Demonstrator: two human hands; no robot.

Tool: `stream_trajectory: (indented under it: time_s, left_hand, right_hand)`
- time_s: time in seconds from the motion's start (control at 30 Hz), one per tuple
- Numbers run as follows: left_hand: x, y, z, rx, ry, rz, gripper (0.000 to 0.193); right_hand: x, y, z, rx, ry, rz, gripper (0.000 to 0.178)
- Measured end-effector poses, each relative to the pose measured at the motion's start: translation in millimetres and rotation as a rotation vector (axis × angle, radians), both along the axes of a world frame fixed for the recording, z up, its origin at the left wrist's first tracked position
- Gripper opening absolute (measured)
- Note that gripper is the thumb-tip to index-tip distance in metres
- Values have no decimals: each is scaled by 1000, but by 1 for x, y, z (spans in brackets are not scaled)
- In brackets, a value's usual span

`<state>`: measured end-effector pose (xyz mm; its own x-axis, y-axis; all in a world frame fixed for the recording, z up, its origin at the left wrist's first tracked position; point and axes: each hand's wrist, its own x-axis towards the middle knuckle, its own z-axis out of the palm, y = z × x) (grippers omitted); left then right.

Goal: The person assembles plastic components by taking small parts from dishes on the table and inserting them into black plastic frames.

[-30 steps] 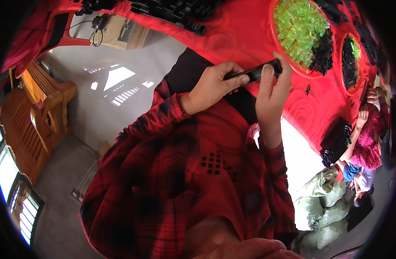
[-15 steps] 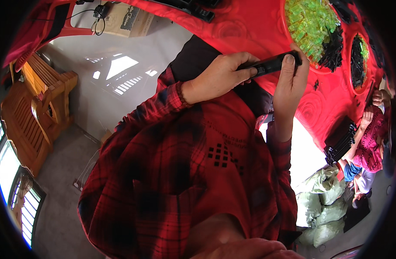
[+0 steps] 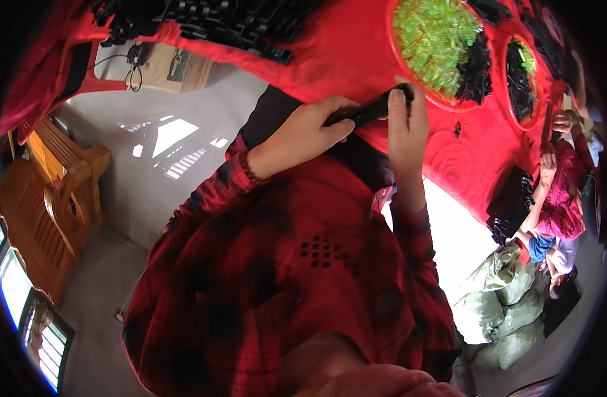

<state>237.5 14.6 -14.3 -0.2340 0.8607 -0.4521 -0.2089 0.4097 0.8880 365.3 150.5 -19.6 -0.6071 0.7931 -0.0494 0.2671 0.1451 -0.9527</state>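
Observation:
Between my two hands is a long black plastic piece (image 3: 368, 114), held slantwise over the near edge of the red-covered table (image 3: 343, 59). My left hand (image 3: 303, 132) grips its left end, the thumb lying along it. My right hand (image 3: 407, 122) pinches the other end, thumb on top and fingers behind. Just beyond my right hand stands a red basin (image 3: 391, 49) filled with yellow-green translucent pieces (image 3: 432, 33) and small black parts (image 3: 474, 71). What exactly the black piece is cannot be made out.
Black plastic pieces (image 3: 227, 23) are heaped at the table's far left. A smaller basin (image 3: 520, 83) and a stack of black pieces (image 3: 512, 202) lie to the right, near another person in magenta (image 3: 563, 198). Pale sacks (image 3: 502, 317) and a wooden bench (image 3: 45, 218) stand around.
My view has shifted, so more of the black heap at the far left shows. Both hands still hold the black piece, which now appears turned more edge-on.

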Motion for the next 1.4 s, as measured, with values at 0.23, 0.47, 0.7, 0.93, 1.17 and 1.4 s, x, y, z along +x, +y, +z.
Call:
stream_trajectory:
  time_s: [0.23, 0.47, 0.7, 0.93, 1.17, 1.4]
  left_hand:
    - [-4, -5, 2, 136, 538, -30, 54]
    - [-15, 13, 6, 92, 811, 126, 48]
    - [-2, 31, -5, 164, 1083, 63, 48]
    - [-3, 32, -16, 145, 1182, 69, 48]
    - [-3, 26, -23, 143, 1207, 52, 47]
    - [-9, 19, -23, 188, 1242, 1, 48]
  right_hand:
    - [-1, 16, 13, 75, -256, 73, 31]
    - [22, 131, 21, 865, -221, -408, 17]
    - [9, 136, 6, 857, -271, -194, 13]
    - [-3, 129, -15, 1273, -723, -174, 22]
    - [-1, 135, -20, 1134, -603, -218, 19]
    - [5, 114, 1, 727, -233, -247, 18]
